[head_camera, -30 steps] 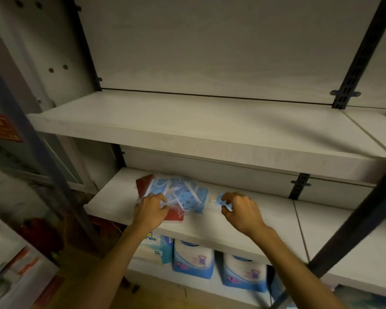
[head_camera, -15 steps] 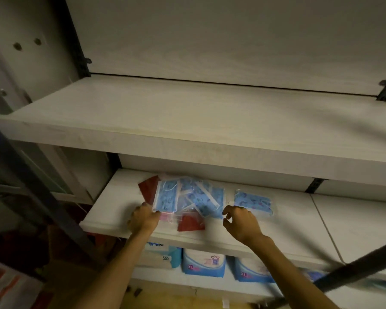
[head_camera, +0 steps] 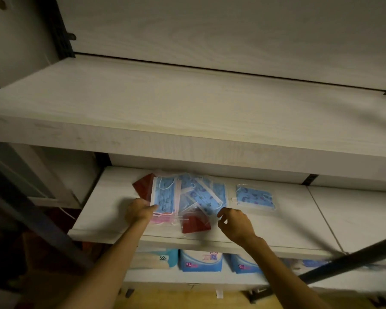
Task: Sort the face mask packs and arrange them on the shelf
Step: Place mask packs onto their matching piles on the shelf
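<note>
One mask pack point(head_camera: 255, 196) lies right of the pile point(head_camera: 188, 197) on the shelf point(head_camera: 276, 226).

The right hand point(head_camera: 235, 224) has let go of the lone blue pack point(head_camera: 254, 196).

pink mask pack point(head_camera: 163, 219) under blue pack point(head_camera: 165, 195), left fingers point(head_camera: 153, 208) partly hidden
</note>
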`<state>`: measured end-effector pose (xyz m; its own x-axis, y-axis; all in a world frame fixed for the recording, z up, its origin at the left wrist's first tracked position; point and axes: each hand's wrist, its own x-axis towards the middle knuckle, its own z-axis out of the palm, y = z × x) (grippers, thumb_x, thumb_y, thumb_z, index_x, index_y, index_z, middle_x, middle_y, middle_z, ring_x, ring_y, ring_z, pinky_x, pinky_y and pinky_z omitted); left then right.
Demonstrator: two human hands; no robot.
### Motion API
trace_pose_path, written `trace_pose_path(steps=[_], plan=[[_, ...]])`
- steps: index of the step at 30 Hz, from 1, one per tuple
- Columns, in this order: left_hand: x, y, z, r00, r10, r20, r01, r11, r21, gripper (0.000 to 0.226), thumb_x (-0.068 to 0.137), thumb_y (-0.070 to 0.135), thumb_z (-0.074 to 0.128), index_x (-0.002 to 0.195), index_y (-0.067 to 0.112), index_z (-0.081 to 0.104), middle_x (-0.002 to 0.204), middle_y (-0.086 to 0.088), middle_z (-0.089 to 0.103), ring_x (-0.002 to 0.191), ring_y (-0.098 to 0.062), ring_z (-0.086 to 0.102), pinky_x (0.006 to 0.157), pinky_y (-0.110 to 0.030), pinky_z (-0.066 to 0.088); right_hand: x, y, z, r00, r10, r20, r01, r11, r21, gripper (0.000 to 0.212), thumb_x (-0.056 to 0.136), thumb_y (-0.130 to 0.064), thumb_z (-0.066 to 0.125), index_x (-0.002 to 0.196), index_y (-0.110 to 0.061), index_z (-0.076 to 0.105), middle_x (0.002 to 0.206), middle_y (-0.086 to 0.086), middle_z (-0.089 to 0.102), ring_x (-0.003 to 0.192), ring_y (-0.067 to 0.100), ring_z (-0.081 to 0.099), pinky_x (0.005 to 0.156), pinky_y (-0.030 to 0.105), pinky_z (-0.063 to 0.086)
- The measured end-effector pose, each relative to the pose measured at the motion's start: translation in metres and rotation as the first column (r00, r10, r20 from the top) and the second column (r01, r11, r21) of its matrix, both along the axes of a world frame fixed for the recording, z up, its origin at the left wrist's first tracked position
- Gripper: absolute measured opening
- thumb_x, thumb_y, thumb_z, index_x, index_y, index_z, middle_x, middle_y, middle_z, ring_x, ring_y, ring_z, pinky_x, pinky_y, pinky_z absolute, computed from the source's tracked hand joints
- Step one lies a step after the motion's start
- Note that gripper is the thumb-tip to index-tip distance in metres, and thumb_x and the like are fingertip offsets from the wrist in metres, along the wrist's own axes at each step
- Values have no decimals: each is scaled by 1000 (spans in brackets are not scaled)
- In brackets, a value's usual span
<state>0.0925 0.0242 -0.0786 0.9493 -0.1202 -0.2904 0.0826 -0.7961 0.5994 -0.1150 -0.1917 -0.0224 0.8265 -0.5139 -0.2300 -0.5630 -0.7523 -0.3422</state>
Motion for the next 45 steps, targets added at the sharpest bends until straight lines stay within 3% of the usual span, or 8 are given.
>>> trace_pose_path(steps=[7,11,15,20,29,33,38,45], plan=[[13,25,3,988,45,149,-25,991,-133,15,92,16,62,86,7,73,92,-18,72,80,-33,66,60,-28,44,46,33,-13,993,-89,82,79,989,122,26,92,-39,59,91,-16,70,91,6,73,83,25,69,73,36,57],[19,46,7,976,175,-128,-214,871,-443,14,89,-2,62,81,10,59,99,-23,66,78,-37,69,60,-47,61,76,52,-25,974,-221,47,204,949,239,26,89,-36,59,88,-12,70,90,10,73,83,26,68,77,37,58],[15,64,16,952,150,-267,-278,789,-548,17,92,-5,60,85,9,53,102,-19,59,85,-39,68,49,-32,59,93,67,-31,921,-381,-80,383,846,370,43,80,-55,68,94,-14,66,87,5,72,79,23,72,75,34,59],[10,77,30,940,107,-325,-289,757,-586,22,94,-4,57,89,16,62,101,-11,65,93,-32,69,57,-29,58,108,84,-18,820,-518,-242,569,697,437,35,80,-46,74,94,-14,68,79,6,71,62,18,71,59,29,61],[4,89,34,948,27,-317,-233,739,-633,38,93,-9,51,122,14,60,119,-10,64,101,-27,68,60,-28,60,89,52,-24,869,-491,-57,456,750,480,22,88,-29,70,87,-8,67,87,7,69,80,20,68,75,32,59],[-8,84,43,941,-64,-332,-182,731,-658,41,95,-9,50,126,17,56,122,-9,63,103,-27,68,63,-29,61,65,33,-17,844,-536,-15,421,645,638,13,91,-4,61,80,-12,63,96,12,68,82,25,68,74,39,61],[-21,72,52,916,-164,-367,-119,761,-637,34,98,-1,53,127,15,58,121,-9,67,100,-25,71,69,-32,61,28,24,-7,747,-660,80,328,471,819,18,89,8,61,104,-1,63,95,25,71,75,37,74,59,39,62],[-61,47,66,900,-240,-365,-73,741,-668,33,99,-4,49,127,12,58,116,-10,70,90,-27,75,69,-29,62,-41,13,21,741,-634,222,154,482,863,26,95,12,51,108,-6,64,93,21,75,82,34,75,78,41,62]])
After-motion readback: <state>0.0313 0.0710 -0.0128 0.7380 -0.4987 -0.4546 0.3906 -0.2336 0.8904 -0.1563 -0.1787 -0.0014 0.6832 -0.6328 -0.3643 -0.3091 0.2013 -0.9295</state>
